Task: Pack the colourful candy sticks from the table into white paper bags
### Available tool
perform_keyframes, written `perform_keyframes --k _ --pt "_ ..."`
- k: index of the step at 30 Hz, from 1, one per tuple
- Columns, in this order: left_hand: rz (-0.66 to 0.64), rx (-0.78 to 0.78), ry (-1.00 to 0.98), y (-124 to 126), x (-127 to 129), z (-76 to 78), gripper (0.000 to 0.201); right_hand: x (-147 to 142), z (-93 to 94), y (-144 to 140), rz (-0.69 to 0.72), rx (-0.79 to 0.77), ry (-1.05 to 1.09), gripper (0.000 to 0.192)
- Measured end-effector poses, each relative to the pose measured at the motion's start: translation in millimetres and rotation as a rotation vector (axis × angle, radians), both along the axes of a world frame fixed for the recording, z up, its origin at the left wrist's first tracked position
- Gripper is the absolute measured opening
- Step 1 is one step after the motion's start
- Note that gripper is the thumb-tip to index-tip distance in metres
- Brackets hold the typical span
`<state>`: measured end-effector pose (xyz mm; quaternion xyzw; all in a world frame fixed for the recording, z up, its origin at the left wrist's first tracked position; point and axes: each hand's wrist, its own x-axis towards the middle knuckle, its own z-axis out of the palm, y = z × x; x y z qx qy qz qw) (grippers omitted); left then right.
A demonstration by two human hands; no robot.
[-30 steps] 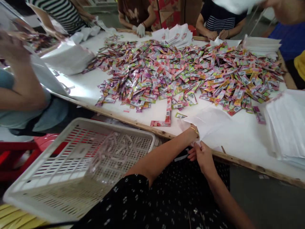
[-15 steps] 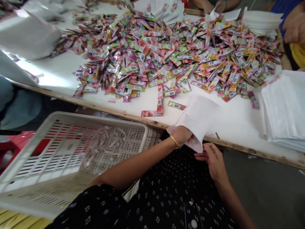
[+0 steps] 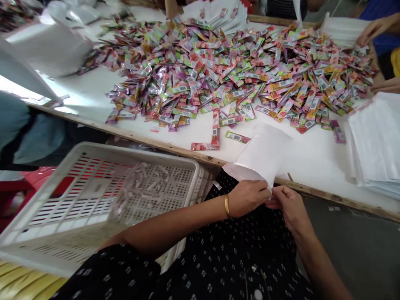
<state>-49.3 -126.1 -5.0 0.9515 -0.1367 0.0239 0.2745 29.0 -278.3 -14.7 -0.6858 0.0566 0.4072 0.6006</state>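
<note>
A white padded mailer bag (image 3: 265, 148) lies over the table's front edge, its mouth gaping towards me. My left hand (image 3: 251, 196), a gold bracelet on its wrist, pinches the bag's near right corner. At that same corner, the fingertips of my right hand (image 3: 286, 205) are closed on the bag's edge, almost touching the left ones. Just beyond the bag lie a green-and-pink sachet (image 3: 237, 137) and a few red sachets (image 3: 205, 146). What is inside the bag is hidden.
A heap of colourful sachets (image 3: 200, 75) covers the table's middle. White bags are stacked at right (image 3: 376, 141). Below the wooden edge stands a white plastic crate (image 3: 150, 155) with pale strips inside. A small white strip (image 3: 216, 184) shows beside it. Another person's hand (image 3: 376, 31) is at top right.
My left hand has come out of the bag's mouth and moved right to its corner. A small white strip now shows near the crate. The other person's hand at top right has moved to a bag stack.
</note>
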Motion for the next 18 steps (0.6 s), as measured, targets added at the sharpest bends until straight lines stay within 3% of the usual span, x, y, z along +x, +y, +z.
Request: perform_keyframes --k 2,5,7,10,12,15,18 --pt "-0.106 -0.161 0.035 15.1 -5.7 12.0 0.026 8.4 0.1 -13.1 0.012 -0.035 -0.067 0.042" --pt "-0.264 -0.367 0.220 57.6 -29.5 21.4 0.018 27.0 1.2 -42.4 0.016 -0.112 -0.188 0.045" --pt "-0.143 -0.273 0.373 89.2 -50.9 12.5 0.016 37.2 2.0 -60.6 0.090 -0.154 -0.243 0.047" --pt "0.187 0.072 0.589 119.4 -77.8 -16.4 0.017 41.2 1.4 -77.4 0.298 -0.227 -0.360 0.048" --pt "0.330 0.283 0.658 123.8 -87.3 -31.8 0.018 39.7 -1.2 -83.2 0.377 -0.340 -0.666 0.044" --pt "0.414 0.367 0.471 116.4 -83.9 -34.4 0.026 43.3 -8.0 -87.1 0.381 -0.523 -1.400 0.038" --pt "0.393 0.293 0.012 104.5 -54.0 -24.2 0.034 57.0 -15.4 -80.1 0.538 -0.510 -1.886 0.063"
